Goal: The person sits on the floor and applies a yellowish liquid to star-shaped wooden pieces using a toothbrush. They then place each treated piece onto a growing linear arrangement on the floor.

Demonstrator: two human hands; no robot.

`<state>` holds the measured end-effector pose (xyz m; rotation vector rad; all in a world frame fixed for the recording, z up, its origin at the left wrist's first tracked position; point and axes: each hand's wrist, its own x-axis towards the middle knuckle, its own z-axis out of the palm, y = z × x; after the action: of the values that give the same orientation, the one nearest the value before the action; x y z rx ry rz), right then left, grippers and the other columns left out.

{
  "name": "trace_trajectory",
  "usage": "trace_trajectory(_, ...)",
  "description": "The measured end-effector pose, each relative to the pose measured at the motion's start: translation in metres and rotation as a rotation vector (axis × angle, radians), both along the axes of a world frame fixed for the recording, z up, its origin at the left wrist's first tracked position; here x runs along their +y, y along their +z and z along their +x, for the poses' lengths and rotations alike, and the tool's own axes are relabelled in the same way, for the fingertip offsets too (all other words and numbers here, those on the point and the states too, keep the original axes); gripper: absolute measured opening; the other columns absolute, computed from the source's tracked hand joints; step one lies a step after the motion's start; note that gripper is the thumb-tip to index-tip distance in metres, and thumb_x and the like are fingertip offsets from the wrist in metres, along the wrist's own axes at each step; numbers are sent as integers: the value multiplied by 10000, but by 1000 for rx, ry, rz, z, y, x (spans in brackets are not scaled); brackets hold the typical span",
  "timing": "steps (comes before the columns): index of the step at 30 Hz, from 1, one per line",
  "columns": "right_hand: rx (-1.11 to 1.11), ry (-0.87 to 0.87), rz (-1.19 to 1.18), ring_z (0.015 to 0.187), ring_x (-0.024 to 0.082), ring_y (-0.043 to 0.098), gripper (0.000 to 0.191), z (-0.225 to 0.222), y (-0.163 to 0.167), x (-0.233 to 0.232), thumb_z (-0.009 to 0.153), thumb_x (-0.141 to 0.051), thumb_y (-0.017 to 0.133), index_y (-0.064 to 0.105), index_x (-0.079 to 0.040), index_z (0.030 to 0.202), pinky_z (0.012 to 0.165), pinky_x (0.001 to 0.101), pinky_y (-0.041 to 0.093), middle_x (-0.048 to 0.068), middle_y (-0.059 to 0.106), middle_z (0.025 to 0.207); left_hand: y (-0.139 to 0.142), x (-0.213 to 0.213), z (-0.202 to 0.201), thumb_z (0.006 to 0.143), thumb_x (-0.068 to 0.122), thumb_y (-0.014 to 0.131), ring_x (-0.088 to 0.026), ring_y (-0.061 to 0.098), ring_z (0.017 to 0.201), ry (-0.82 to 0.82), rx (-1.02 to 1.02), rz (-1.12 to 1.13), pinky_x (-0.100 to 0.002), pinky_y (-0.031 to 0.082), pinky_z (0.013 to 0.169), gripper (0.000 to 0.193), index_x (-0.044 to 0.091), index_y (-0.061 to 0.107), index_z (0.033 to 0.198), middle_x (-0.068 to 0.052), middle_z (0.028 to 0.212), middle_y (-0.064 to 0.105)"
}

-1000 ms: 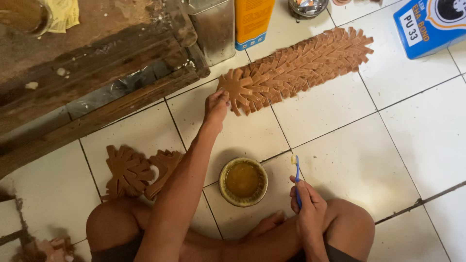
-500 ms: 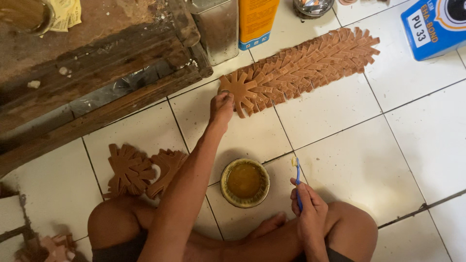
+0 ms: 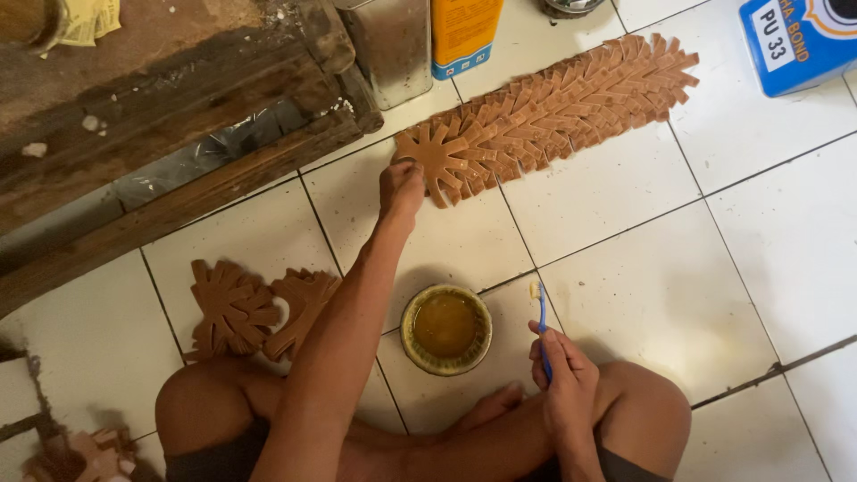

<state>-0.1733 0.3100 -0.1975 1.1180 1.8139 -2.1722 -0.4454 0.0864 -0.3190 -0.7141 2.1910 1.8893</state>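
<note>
A long row of overlapping brown leaf-shaped cutouts (image 3: 558,103) lies across the white floor tiles. My left hand (image 3: 401,186) reaches out and touches the nearest, star-like piece (image 3: 436,159) at the row's left end. My right hand (image 3: 558,370) rests by my knee and grips a blue toothbrush (image 3: 541,323), bristles up. A small round bowl of amber liquid (image 3: 445,328) sits between my arms, just left of the brush.
Two more brown leaf cutouts (image 3: 259,308) lie by my left knee. A worn wooden frame (image 3: 170,178) runs along the upper left. A metal can (image 3: 393,45), an orange container (image 3: 464,31) and a blue tin (image 3: 799,40) stand at the top.
My left hand stays on the end piece of the row. The view has shifted slightly; my right hand with the toothbrush has hardly moved.
</note>
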Motion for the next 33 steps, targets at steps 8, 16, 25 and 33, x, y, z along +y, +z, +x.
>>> trace_trajectory(8, 0, 23, 14, 506, 71, 368, 353, -1, 4, -1, 1009, -209, 585, 728, 59, 1188, 456, 238, 250, 24, 559, 738, 8, 4, -1, 980, 184, 631, -119, 552, 638, 43, -21, -33, -308, 480, 592, 247, -28, 702, 877, -51, 733, 656)
trace_trajectory(16, 7, 9, -5, 505, 68, 365, 335, 5, 3, -2, 1010, -194, 587, 722, 43, 1206, 452, 237, 244, 21, 562, 747, 23, -12, 37, 916, 139, 701, -71, 659, 860, 78, 108, -75, -230, 534, 792, 233, 17, 748, 1110, -10, 1011, 721)
trace_trajectory(25, 118, 138, 82, 508, 47, 370, 299, 33, 2, -13, 1010, -180, 605, 723, 18, 1200, 446, 226, 251, 2, 565, 746, 80, -129, 200, 923, 155, 692, -104, 678, 848, 223, 224, 125, -249, 577, 788, 314, 15, 668, 1204, -25, 973, 730)
trace_trajectory(33, 249, 356, 228, 546, 26, 383, 281, 73, -10, -29, 1023, -201, 625, 729, 7, 1181, 468, 212, 286, -30, 554, 741, 100, -225, 273, 1016, 230, 666, -162, 622, 760, 205, 153, -347, -312, 515, 689, 236, 57, 706, 1173, -80, 910, 702)
